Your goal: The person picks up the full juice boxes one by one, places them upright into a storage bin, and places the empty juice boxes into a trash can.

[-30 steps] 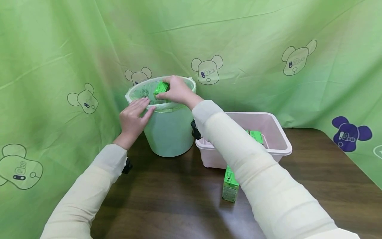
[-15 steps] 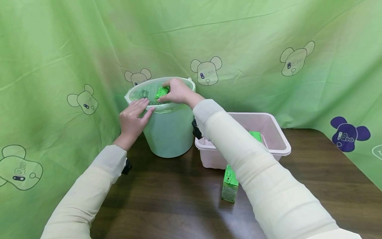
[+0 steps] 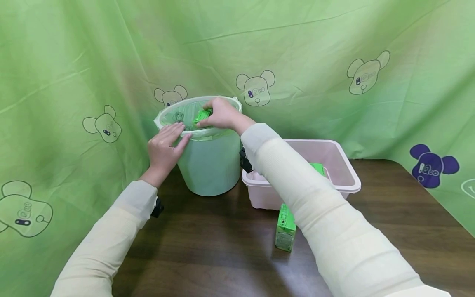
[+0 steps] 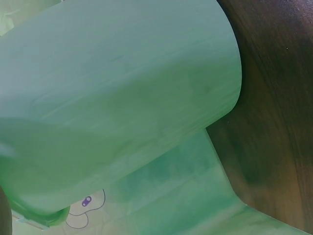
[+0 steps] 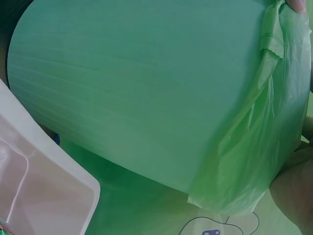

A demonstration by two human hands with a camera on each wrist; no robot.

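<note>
In the head view my right hand [image 3: 223, 114] pinches a small green drink carton [image 3: 202, 116] between thumb and fingers, inside the mouth of a pale green bin [image 3: 209, 165]. The carton's lower part is hidden behind the rim and hand. My left hand [image 3: 165, 148] rests with straight fingers on the bin's near left rim, its thumb spread against the outside. A thin green bag [image 5: 239, 156] lines the bin and folds over its rim in the right wrist view. The left wrist view is mostly filled by the bin's side wall [image 4: 122, 98].
Right of the bin stands a pink plastic basin [image 3: 343, 187] with a green carton [image 3: 317, 168] in it, partly hidden by the right sleeve. Another green carton [image 3: 285, 231] stands on the brown wooden table [image 3: 222, 255]. A green printed cloth [image 3: 304, 49] hangs behind.
My right hand has lowered slightly into the bin, and the carton in it has sunk and tilted. The left hand keeps its place on the rim.
</note>
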